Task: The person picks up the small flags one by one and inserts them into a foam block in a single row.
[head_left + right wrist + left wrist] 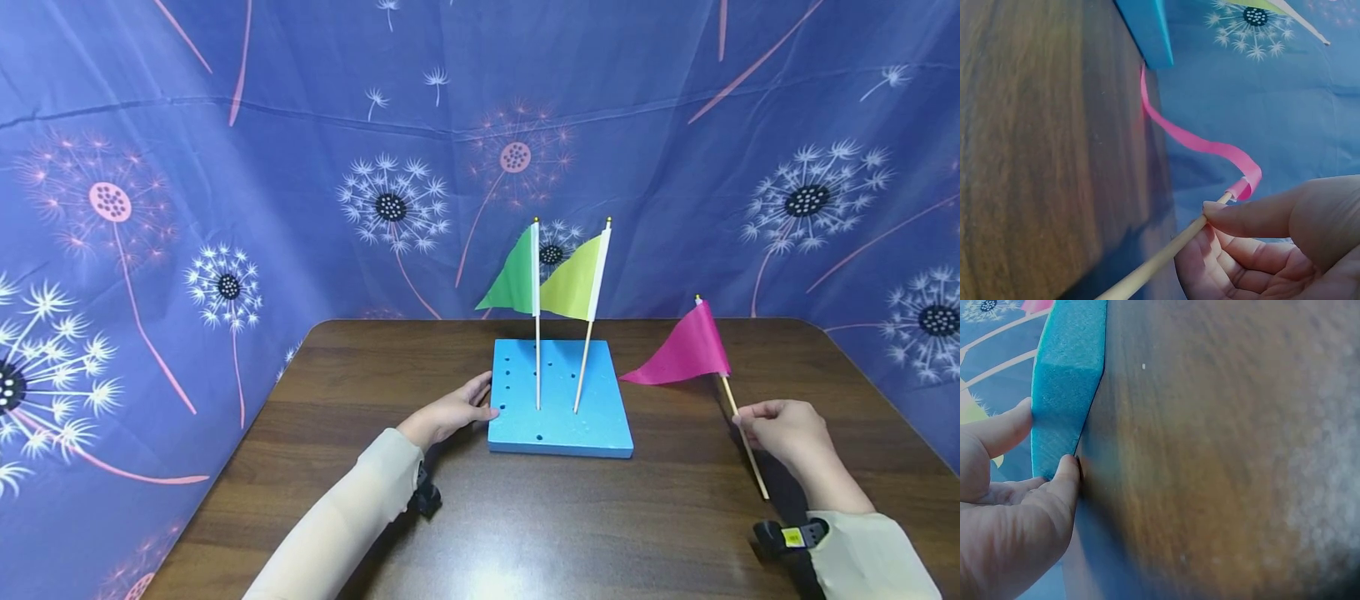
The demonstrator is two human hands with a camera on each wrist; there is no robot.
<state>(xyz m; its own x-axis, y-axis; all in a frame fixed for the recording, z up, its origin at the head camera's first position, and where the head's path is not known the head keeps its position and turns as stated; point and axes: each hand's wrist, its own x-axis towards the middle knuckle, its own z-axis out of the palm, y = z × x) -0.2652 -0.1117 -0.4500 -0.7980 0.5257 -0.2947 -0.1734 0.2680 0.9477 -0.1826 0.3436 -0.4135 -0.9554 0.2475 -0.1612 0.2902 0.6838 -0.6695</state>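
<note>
A blue foam block (561,429) with several small holes lies on the table. A green pennant flag (517,275) and a yellow-green one (573,283) stand in it on thin sticks, the yellow-green one leaning right. My left hand (450,412) holds the block's left edge, thumb at the top and fingertips (1067,467) against the side near the tabletop. To the right of the block, my right hand (791,433) pinches the wooden stick (1166,255) of a pink pennant flag (686,346) between thumb and fingers. That stick is tilted, its top leaning left.
The brown wooden table (337,375) has its far edge against a blue dandelion-print cloth (645,167). Black straps with small devices (427,492) sit on both wrists. Bare wood lies between the block and the pink flag.
</note>
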